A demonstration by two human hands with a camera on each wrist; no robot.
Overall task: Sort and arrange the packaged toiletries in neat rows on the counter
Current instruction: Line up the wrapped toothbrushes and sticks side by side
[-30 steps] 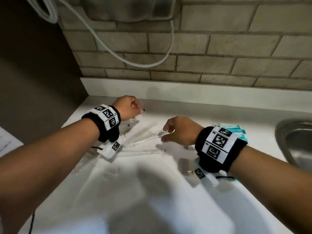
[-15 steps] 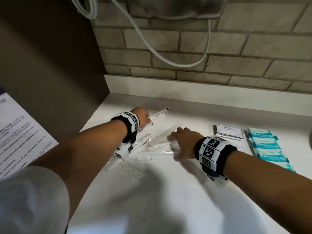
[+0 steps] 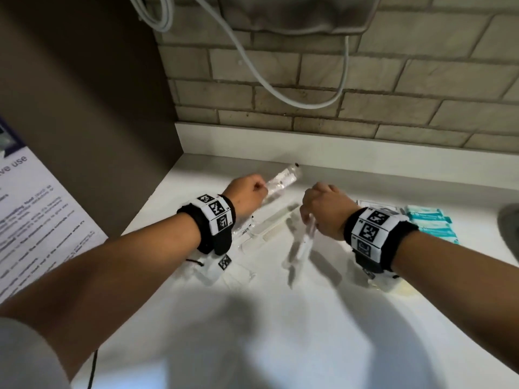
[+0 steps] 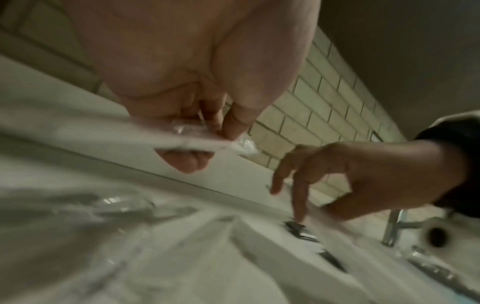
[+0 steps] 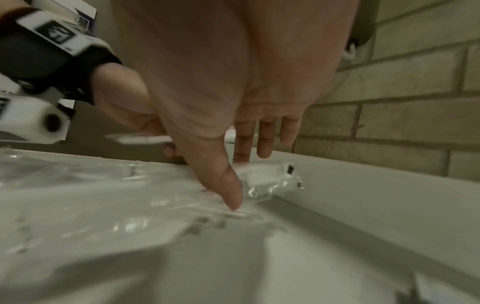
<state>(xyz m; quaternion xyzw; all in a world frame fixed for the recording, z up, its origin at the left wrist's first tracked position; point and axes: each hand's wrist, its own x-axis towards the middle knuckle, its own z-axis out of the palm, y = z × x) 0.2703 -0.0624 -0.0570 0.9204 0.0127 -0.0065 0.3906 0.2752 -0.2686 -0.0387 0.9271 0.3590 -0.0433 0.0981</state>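
Observation:
My left hand (image 3: 259,190) pinches one end of a long clear-wrapped packet (image 3: 283,178), which points toward the back wall above the white counter (image 3: 280,318). In the left wrist view its thumb and fingers (image 4: 233,123) close on that packet (image 4: 192,134). My right hand (image 3: 310,220) pinches a second clear-wrapped packet (image 3: 302,245), which hangs down and is blurred. A wrapped white comb (image 3: 271,226) and other clear packets (image 3: 238,273) lie between and under my wrists. Teal packets (image 3: 432,224) lie in a row at the right.
A white sachet (image 3: 373,204) lies left of the teal packets. A sink edge (image 3: 509,228) shows at the far right. A brown side panel (image 3: 98,122) closes the counter's left, a tiled wall (image 3: 365,80) with a hanging white cable (image 3: 280,91) the back.
My right hand, flat on the pile before, has curled and lifted a clear-wrapped packet off the counter. My left hand keeps its packet and has risen slightly.

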